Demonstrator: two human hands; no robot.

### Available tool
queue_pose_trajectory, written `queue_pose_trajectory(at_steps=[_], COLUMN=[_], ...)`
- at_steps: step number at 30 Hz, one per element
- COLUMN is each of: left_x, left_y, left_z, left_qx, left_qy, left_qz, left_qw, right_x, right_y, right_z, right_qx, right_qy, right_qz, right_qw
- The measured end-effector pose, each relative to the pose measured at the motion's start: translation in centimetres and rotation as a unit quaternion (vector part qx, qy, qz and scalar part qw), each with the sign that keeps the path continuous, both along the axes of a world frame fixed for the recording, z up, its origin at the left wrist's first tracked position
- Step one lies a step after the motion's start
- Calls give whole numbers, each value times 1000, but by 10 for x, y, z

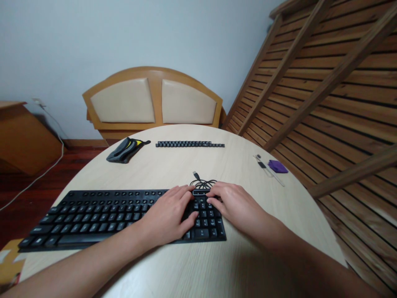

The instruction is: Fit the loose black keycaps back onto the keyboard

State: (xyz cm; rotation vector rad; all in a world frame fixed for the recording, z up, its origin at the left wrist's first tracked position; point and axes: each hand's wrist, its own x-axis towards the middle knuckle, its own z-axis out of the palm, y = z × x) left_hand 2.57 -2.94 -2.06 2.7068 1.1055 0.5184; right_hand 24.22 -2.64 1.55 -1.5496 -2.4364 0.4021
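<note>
A long black keyboard (108, 217) lies across the near side of the table; switches stand bare along its two top rows. My left hand (170, 213) rests flat over its right part, fingers stretched toward the top of the number pad and thumb on the pad keys. At the pad's upper right corner is my right hand (234, 203), its thumb and index fingertips close together; anything between them is too small to make out. A coiled black cable (203, 183) with a USB plug lies just behind the keyboard, between my hands.
Loose black keycaps (186, 144) stand in two rows at the table's far side. A dark pouch (127, 150) with yellow lining lies far left. To the right are a purple cloth (278, 166) and a thin tool (269, 169). Wooden slats (325, 103) rise beyond the right edge.
</note>
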Motion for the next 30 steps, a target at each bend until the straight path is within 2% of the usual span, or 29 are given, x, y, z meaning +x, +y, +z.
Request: queue_pose_trajectory(at_steps=[5, 11, 20, 24, 27, 30], left_x=[0, 0, 0, 0, 0, -1], left_y=[0, 0, 1, 1, 1, 1], left_z=[0, 1, 0, 1, 1, 0], left_qx=[2, 0, -5, -9, -7, -6], left_qy=[-4, -7, -13, -11, -13, -16], left_qz=[-1, 0, -1, 1, -2, -5], left_qw=[1000, 1000, 1000, 1000, 1000, 1000], right_x=[2, -1, 13, 24, 37, 53], right_y=[4, 3, 8, 31, 59, 92], right_z=[0, -3, -1, -11, -25, -38], right_qx=[-8, 11, 3, 43, 83, 95], right_qy=[13, -17, 58, 79, 43, 2], right_qz=[13, 13, 26, -5, -78, -147], right_qw=[1000, 1000, 998, 996, 993, 985])
